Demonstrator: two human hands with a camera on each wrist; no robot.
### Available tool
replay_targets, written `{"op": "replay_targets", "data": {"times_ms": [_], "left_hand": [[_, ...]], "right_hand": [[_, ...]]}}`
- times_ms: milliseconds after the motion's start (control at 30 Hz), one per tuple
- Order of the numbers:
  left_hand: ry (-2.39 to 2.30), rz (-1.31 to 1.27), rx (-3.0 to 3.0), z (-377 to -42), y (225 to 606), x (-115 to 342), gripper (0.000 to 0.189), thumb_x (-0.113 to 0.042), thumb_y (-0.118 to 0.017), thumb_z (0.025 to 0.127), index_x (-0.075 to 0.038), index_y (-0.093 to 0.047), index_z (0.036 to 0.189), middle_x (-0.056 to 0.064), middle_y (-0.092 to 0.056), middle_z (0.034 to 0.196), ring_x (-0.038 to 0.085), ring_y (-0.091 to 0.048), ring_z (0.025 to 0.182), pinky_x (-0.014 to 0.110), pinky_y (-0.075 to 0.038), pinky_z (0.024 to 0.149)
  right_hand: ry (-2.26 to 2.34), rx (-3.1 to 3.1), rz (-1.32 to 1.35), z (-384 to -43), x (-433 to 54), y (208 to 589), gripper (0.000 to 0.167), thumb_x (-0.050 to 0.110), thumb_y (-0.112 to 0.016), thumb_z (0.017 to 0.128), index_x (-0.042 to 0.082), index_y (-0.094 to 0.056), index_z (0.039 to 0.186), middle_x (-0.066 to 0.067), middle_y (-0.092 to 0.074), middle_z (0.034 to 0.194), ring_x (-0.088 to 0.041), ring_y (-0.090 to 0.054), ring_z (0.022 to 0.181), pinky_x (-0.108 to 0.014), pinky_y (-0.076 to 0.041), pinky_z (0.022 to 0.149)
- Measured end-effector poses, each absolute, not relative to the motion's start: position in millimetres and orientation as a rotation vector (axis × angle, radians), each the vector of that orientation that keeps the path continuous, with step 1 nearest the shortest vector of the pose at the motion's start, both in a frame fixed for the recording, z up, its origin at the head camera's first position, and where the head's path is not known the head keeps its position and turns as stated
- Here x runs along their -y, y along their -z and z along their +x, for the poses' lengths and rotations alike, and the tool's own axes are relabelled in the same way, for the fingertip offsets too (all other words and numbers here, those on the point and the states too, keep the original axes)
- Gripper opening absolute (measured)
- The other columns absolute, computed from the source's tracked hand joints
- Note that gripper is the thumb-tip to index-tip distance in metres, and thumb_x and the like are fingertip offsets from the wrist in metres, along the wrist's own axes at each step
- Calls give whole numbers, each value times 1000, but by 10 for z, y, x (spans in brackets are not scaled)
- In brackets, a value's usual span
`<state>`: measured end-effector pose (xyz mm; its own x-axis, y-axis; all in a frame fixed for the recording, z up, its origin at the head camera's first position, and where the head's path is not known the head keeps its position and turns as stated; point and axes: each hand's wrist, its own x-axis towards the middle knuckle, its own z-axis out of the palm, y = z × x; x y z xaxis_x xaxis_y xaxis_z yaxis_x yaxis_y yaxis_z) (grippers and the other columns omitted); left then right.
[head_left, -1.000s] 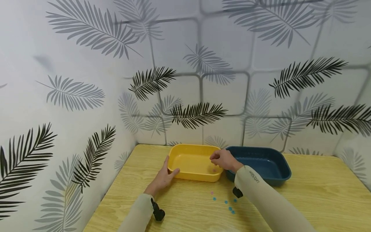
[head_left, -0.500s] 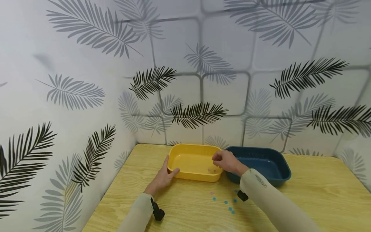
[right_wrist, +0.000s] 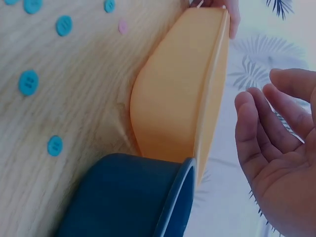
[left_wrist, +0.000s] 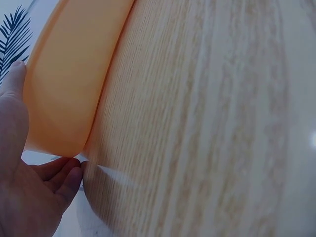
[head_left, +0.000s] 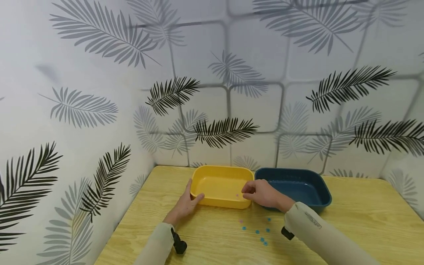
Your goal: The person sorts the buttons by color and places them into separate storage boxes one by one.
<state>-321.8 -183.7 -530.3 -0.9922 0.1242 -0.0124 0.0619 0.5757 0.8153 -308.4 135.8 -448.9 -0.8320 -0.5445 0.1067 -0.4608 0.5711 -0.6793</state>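
Note:
The left hand (head_left: 183,207) holds the near-left corner of a yellow basin (head_left: 216,202), its thumb at the front rim. In the left wrist view, its curled fingertips touch the basin's lower edge. My right hand (head_left: 263,193) hovers at the yellow basin's right end, partly covering the rim. Its fingers are loosely bent with thumb apart and nothing visible between them in the right wrist view. A small pink button (head_left: 237,195) lies inside the yellow basin. Several blue buttons (right_wrist: 28,82) and one pink button (right_wrist: 123,26) are scattered on the table in front.
A dark blue basin (head_left: 326,200) stands against the yellow one's right side; the right forearm passes before its near-left corner. The wooden table (head_left: 364,213) meets a leaf-patterned wall (head_left: 251,154) behind. Each wrist carries a black camera (head_left: 180,244).
My right hand has drawn back from above the yellow basin, moving right and toward me. Pink buttons came into sight inside the basin. The left hand stays in place.

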Motion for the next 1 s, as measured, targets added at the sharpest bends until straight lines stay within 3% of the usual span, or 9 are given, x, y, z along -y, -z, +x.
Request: {"op": "replay_targets", "data": {"times_ms": [133,267,533,800,1000], "left_hand": [[-1413,161,-2726,-3214,5311,1851,92,-51,-54,92,-11,2,153,20,-16,154,36,-23,138,52,-18,110],[-1425,164,-2721,-3207,5307,1854,90,-46,-55,93,-11,2,153,20,-16,154,36,-23,138,52,-18,110],[-1430,160,-2715,-3202,5292,1849,93,-52,-54,91,-12,3,153,19,-14,155,34,-20,140,51,-16,110],[-1431,166,-2712,-3198,5271,1840,95,-55,-54,90,-11,3,153,18,-13,155,34,-20,140,50,-16,111],[-1438,198,-2709,-3199,5275,1833,92,-50,-54,92,-10,3,152,20,-14,155,35,-20,139,51,-16,111]], "right_hand": [[1096,-2636,-932,-2992,-1384,4527,12,16,-64,92,8,-69,99,8,-65,84,-8,-59,74,-26,-49,66],[1087,-2593,-1011,-2916,-1425,4584,11,13,-63,92,6,-69,99,2,-67,86,-8,-60,74,-25,-51,66],[1026,-2558,-1053,-2861,-1455,4715,12,8,-64,90,4,-72,98,-6,-69,94,-7,-61,76,-24,-51,66],[940,-2543,-1113,-2894,-1429,4862,14,10,-66,88,4,-71,100,9,-64,85,-3,-57,74,-24,-50,67],[880,-2525,-1155,-2930,-1391,4974,13,8,-67,87,8,-71,99,11,-62,82,-2,-54,72,-22,-49,66]]}}
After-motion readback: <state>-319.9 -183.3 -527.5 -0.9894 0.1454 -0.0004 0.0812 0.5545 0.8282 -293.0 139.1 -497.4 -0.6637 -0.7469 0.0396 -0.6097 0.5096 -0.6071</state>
